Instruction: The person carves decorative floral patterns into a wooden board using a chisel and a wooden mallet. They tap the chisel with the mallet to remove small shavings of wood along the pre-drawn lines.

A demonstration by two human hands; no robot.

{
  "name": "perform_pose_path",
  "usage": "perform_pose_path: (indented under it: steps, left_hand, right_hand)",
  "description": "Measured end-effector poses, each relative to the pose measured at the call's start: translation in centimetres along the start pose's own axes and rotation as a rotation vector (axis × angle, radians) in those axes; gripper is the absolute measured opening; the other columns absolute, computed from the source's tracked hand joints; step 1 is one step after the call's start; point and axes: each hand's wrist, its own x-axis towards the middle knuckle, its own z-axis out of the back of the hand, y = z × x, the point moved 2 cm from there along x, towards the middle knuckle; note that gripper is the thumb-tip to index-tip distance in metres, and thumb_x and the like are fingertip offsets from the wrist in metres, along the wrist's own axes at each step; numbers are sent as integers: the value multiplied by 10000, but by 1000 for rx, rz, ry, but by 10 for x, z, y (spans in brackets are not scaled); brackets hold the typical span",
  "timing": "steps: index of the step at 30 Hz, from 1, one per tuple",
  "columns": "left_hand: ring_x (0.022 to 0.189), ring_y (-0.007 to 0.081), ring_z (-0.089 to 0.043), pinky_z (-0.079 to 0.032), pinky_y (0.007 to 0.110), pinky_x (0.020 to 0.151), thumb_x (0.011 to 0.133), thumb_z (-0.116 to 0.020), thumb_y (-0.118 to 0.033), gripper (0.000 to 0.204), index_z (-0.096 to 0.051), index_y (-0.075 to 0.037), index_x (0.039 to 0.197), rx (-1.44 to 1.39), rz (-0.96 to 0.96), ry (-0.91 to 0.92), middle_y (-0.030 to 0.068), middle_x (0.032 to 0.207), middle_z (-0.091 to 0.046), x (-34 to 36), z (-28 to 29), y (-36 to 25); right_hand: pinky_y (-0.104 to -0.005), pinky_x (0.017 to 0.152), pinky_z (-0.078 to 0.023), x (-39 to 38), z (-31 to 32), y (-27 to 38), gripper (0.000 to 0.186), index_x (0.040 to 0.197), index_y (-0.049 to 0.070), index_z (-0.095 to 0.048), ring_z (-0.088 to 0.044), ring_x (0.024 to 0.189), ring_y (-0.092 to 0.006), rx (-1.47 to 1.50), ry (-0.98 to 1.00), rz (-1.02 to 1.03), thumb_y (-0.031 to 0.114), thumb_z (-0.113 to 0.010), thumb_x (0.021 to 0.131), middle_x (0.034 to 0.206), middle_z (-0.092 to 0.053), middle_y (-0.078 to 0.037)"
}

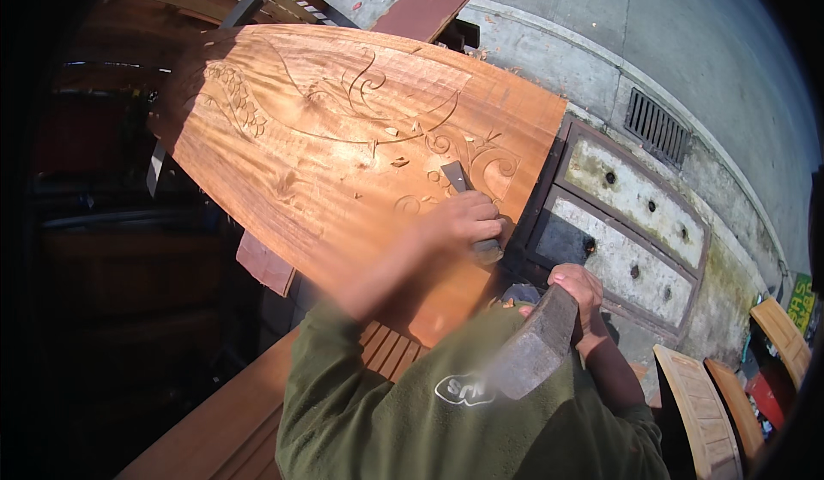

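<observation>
Over the near-right end of the carved board (335, 197), the left hand (470, 220) is closed around a chisel (458, 178), its dark blade slanting up and away from the person and its butt showing below the fist. Apart from it, nearer the body, the right hand (580, 293) grips a heavy-looking grey block (539, 343), held in front of the green sweatshirt (403, 420) with its handle, if any, hidden. Whether the cutting edge touches the wood cannot be told. For clean work, the edge would best sit squarely on the line before each blow, the left fist firm but clear of the butt, and the block should meet that butt flat, in line with the shank; short, light taps seem wise around the tight curls of the scroll (498, 168), where the grain could split. The loose chips (400, 162) beyond the blade are worth brushing off so the lines read clearly. Farther along lies a scale pattern (236, 98). The board reaches toward a slotted drain grate (657, 126) and pavement; its overhanging corner probably needs firm support beneath against bounce.
</observation>
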Motion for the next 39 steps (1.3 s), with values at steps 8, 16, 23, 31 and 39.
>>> perform_pose_path:
  steps: [8, 16, 23, 31, 39]
  left_hand:
    - [735, 259, -628, -461, 406, 624, 765, -849, -129, 248, -666, -66, 920, -126, -9, 4, 64, 842, -616, 5, 12, -2]
    - [730, 264, -616, -467, 412, 629, 746, -852, -173, 281, -673, -78, 941, -79, -31, 27, 63, 825, -583, 0, 6, 4]
    - [814, 289, -616, -467, 420, 694, 723, -822, -233, 342, -647, -94, 982, 75, -164, 144, 75, 867, -548, -11, -6, 2]
    - [769, 275, -590, -444, 423, 668, 722, -825, -214, 304, -599, -102, 891, -3, -21, 43, 61, 834, -522, -3, -16, 1]
    - [956, 294, -642, -512, 431, 842, 672, -858, -184, 346, -649, -123, 941, -14, 127, 114, 68, 928, -597, 9, -11, -10]
  right_hand:
    - [-417, 695, -623, 16, -6, 19, 557, 1272, 55, -560, -742, 785, -319, 61, 31, -31, 173, -881, 832, 950, -713, -145]
    - [-418, 754, -619, 21, -15, 7, 698, 1291, 89, -574, -748, 824, -322, -115, 49, -63, 231, -944, 715, 984, -719, -122]
    - [-426, 741, -612, 3, -32, -27, 596, 1258, 66, -584, -742, 822, -323, -212, 164, -38, 133, -838, 723, 989, -703, -126]
    - [-428, 767, -617, -18, -37, -49, 539, 1221, 77, -601, -736, 837, -335, -207, 137, -2, 236, -855, 773, 993, -703, -131]
    - [-421, 738, -609, -27, -33, -41, 495, 1244, 68, -580, -741, 848, -326, -116, -5, 22, 144, -804, 809, 985, -689, -133]
